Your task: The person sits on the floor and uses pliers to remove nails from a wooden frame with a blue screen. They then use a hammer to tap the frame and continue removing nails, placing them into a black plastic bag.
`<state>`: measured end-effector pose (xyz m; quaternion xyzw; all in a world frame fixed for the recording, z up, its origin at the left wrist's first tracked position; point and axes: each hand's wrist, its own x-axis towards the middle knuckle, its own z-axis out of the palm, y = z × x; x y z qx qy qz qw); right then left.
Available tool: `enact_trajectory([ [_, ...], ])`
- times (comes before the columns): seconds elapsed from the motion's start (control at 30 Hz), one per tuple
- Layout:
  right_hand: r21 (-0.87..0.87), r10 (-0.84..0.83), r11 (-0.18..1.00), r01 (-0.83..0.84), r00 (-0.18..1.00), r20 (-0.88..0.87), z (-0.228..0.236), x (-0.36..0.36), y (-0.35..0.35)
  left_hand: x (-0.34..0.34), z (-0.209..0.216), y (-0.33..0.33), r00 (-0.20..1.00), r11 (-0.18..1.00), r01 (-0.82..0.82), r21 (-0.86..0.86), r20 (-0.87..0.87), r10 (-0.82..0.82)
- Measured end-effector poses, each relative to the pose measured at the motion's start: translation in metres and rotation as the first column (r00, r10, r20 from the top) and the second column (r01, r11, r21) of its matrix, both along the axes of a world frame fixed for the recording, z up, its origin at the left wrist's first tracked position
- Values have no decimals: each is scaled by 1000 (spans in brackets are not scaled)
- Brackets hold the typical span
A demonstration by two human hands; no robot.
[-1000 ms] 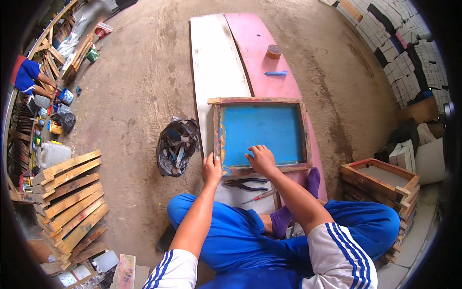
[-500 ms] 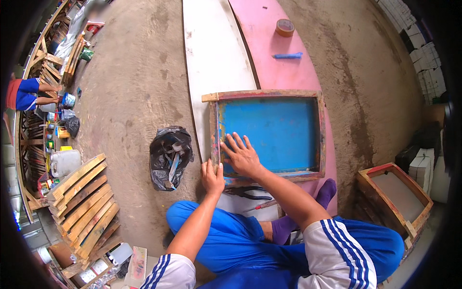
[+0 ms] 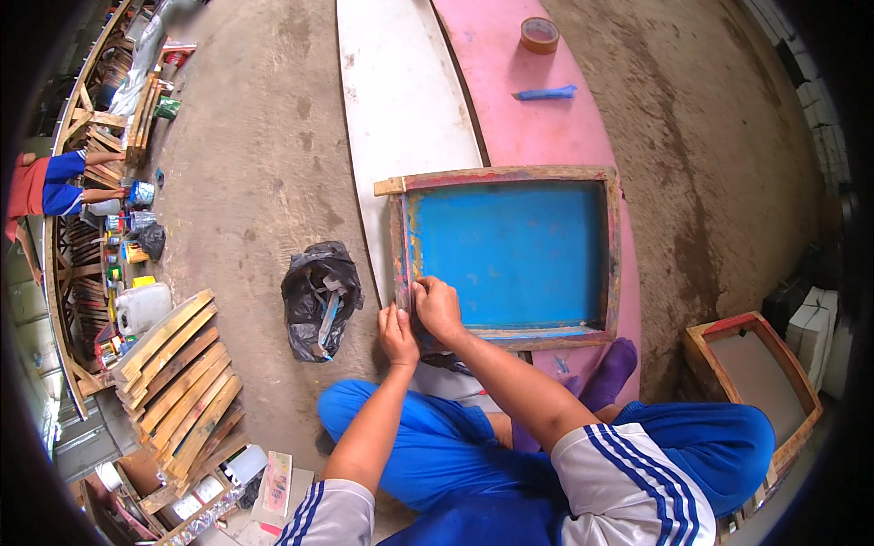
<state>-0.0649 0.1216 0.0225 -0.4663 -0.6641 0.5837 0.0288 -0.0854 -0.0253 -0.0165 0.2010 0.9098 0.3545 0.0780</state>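
Observation:
A wooden screen frame [image 3: 519, 174] with a blue mesh [image 3: 519, 246] lies in front of me, across white and pink boards. My left hand [image 3: 398, 337] is closed on the frame's left rail, close to its near corner. Just to the right, my right hand [image 3: 440, 309] has its fingers curled together against the inner side of that same rail, over the mesh edge. Whatever those fingers may pinch is hidden. Dark pliers [image 3: 448, 363] show partly beyond my right forearm, below the frame's near edge.
A black plastic bag [image 3: 305, 282] holding scraps stands left of the frame. Brown tape [image 3: 539, 35] and a blue tool [image 3: 544, 93] lie on the pink board [image 3: 492, 55]. Stacked wood [image 3: 187, 391] is at left, another frame [image 3: 806, 387] at right. A person [image 3: 64, 182] is far left.
My right hand has gone from lying spread on the mesh to curled fingers at the left rail, shifting slightly nearer me. My left hand stays at the rail.

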Motion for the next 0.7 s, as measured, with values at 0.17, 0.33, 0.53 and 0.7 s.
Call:
enact_trajectory([
  [0.17, 68, -43, 997, 46, 998, -37, -12, -8, -9, 2, 6, 6, 1000, 1000, -17, 9, 14, 17],
  [0.33, 97, -85, 992, 86, 996, -14, -8, -12, -13, 3, 1, 4, 999, 1000, -11, -6, -48, 10],
  [0.53, 177, -20, 984, 8, 998, 63, -9, -18, -13, 2, 3, 4, 1000, 1000, 5, -8, -5, -5],
  [0.7, 199, 62, 977, -82, 993, 104, -10, -12, -16, 3, 7, 7, 1000, 1000, -11, 6, -26, 11],
])
